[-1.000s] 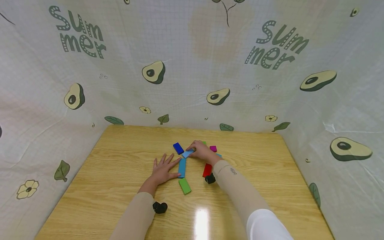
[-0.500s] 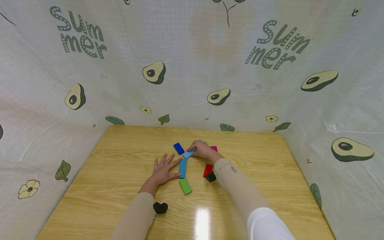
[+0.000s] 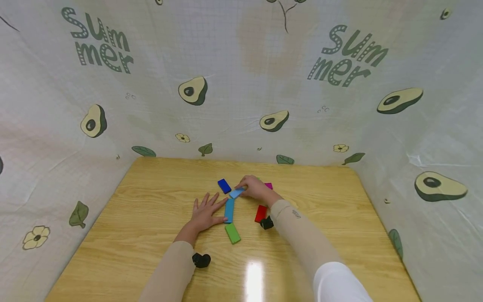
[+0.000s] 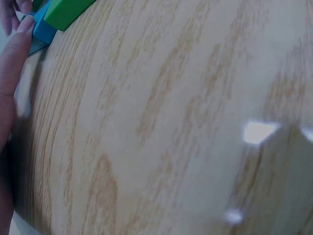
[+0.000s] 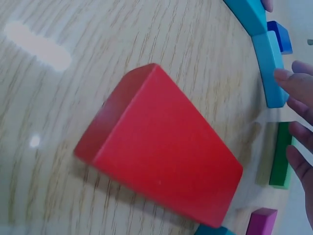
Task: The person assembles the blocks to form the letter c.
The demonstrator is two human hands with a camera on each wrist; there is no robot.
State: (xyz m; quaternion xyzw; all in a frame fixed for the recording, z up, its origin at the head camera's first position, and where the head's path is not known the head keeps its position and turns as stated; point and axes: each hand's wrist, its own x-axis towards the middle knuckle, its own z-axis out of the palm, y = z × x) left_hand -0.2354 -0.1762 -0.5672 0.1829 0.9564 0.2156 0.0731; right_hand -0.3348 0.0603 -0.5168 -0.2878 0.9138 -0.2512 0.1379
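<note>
Risk: right hand (image 3: 254,187), pinching light-blue block (image 3: 236,193) where it meets the far end of blue block (image 3: 229,210), could skew both by twisting. Left hand (image 3: 203,217), fingers spread apart, touches blue block; light contact might allow sliding. Black wrist camera (image 3: 267,222) could nudge red block (image 3: 260,213).

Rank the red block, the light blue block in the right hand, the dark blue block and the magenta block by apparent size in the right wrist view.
1. Red block, nearest the camera
2. Light blue block
Dark blue block and magenta block: too alike to rank, each only partly showing.
</note>
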